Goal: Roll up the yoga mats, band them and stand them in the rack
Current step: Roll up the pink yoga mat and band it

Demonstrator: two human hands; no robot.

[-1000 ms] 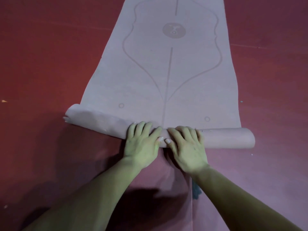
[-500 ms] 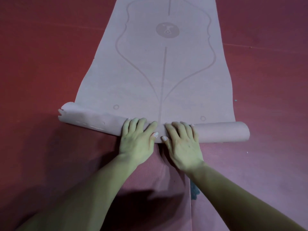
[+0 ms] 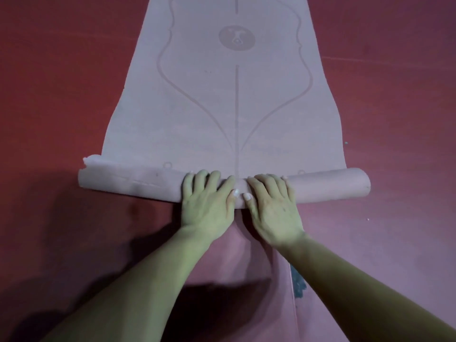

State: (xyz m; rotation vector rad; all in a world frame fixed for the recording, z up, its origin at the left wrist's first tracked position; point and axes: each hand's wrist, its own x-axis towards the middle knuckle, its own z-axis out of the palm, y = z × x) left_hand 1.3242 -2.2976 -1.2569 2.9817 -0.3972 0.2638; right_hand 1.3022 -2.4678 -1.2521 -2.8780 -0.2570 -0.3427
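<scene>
Rolling | yoga mat point(image 3: 237, 107) on floor point(image 3: 49, 95), roll point(image 3: 138, 183) crosswise | left hand point(image 3: 208, 201), right hand point(image 3: 271, 206) side by side mid-roll, fingers spread, pressing down | unrolled length straight ahead.

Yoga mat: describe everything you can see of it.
The yoga mat is pink, printed with curved and straight lines and a round emblem. Its near end is rolled into a tube, ragged at the left; the rest lies flat on the red floor. The left hand and right hand press the tube's middle.
</scene>
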